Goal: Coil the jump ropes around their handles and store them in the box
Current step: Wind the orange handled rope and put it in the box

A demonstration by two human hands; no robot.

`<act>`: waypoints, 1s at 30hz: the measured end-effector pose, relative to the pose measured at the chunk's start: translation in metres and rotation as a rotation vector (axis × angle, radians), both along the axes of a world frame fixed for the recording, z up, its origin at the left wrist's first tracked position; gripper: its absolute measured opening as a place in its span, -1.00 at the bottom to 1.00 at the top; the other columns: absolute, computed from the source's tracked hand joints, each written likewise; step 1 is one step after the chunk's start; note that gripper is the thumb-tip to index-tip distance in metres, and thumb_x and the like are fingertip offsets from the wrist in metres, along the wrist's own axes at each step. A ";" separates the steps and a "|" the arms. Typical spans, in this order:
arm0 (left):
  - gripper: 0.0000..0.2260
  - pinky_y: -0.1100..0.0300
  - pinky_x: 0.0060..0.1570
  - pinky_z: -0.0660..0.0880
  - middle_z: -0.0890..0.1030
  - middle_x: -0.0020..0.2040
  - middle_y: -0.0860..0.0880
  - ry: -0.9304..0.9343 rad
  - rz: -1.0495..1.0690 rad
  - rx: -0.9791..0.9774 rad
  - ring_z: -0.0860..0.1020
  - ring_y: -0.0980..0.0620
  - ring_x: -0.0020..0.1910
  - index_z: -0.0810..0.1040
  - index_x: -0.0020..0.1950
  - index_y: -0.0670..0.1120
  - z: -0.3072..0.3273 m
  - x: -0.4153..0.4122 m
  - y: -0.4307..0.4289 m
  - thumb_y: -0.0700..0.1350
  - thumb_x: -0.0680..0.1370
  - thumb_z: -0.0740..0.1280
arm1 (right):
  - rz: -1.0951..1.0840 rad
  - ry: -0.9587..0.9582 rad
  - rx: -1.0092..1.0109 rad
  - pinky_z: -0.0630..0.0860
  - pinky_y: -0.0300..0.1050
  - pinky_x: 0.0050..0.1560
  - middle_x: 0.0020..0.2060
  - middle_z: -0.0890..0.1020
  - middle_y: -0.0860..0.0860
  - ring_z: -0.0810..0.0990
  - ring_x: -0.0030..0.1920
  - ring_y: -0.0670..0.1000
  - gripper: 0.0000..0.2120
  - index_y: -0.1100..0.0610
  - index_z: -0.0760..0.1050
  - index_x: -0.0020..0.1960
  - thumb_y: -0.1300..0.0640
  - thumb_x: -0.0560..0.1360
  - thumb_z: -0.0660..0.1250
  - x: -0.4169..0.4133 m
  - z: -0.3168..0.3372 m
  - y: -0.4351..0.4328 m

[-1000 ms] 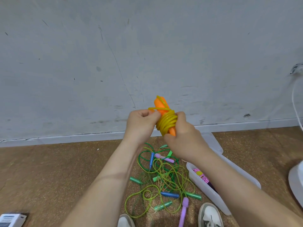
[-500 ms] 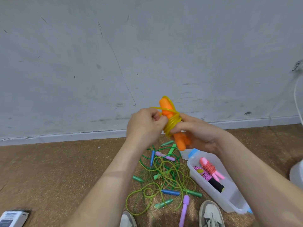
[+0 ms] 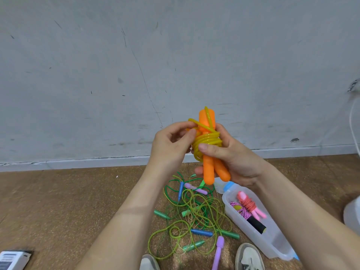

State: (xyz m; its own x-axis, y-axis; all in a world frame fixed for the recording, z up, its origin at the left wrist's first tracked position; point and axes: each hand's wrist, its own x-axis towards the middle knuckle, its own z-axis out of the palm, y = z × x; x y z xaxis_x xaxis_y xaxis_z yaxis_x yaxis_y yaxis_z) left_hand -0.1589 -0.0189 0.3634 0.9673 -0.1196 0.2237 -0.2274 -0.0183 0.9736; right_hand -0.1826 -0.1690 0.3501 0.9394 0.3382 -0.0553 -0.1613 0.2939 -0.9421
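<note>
Jump rope [image 3: 210, 140] almost coiled, end to secure.
Right hand [image 3: 239, 164] has its grip clamped on the wrapped handles [image 3: 208, 172], left hand [image 3: 169, 147] pinches the loose loop [image 3: 201, 126]; press with the thumb, pull snug.

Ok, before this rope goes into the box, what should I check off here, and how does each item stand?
1. Both orange handles gripped together by the right hand: ok.
2. Yellow rope wound round the handles, thumb pressing the coil: ok.
3. Last strand tucked in: not ok; the left hand pinches it loose near the top.
4. Coil holds without the thumb: cannot tell.
5. Box open, with bare room beside the pink bundle: ok.
</note>
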 end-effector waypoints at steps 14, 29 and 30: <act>-0.55 -0.02 -0.10 0.52 0.38 -0.33 0.09 -0.025 -0.160 0.168 0.41 0.06 -0.26 0.61 -0.02 0.03 -0.002 0.005 0.014 -0.16 0.13 0.58 | -0.043 0.124 -0.129 0.59 -0.01 -0.45 -0.17 0.63 0.09 0.59 -0.48 0.16 -0.43 -0.05 0.37 0.23 0.09 0.29 0.52 -0.006 0.010 -0.003; -0.77 0.31 -0.14 0.51 0.63 -0.24 -0.02 -0.017 -0.241 -0.008 0.61 0.12 -0.23 0.62 -0.04 -0.15 0.011 -0.003 0.021 -0.23 0.33 0.48 | -0.100 0.013 -0.032 0.50 -0.13 -0.46 -0.18 0.65 0.09 0.53 -0.49 0.08 -0.54 -0.03 0.39 0.19 0.13 0.32 0.40 -0.008 0.019 0.000; -0.81 0.34 -0.17 0.50 0.62 -0.29 0.02 -0.028 -0.255 0.022 0.60 0.13 -0.28 0.62 -0.05 -0.15 0.013 -0.003 0.022 -0.28 0.36 0.45 | -0.076 0.011 -0.043 0.50 -0.14 -0.47 -0.16 0.64 0.13 0.53 -0.50 0.07 -0.55 -0.02 0.40 0.20 0.12 0.33 0.39 -0.008 0.018 -0.004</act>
State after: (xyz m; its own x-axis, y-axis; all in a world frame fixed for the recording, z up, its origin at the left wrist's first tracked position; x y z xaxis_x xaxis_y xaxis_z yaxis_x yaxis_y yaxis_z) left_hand -0.1614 0.0031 0.3762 0.8987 -0.3641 0.2443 -0.2538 0.0224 0.9670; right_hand -0.1906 -0.1725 0.3682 0.9615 0.2634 -0.0787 -0.1505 0.2649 -0.9525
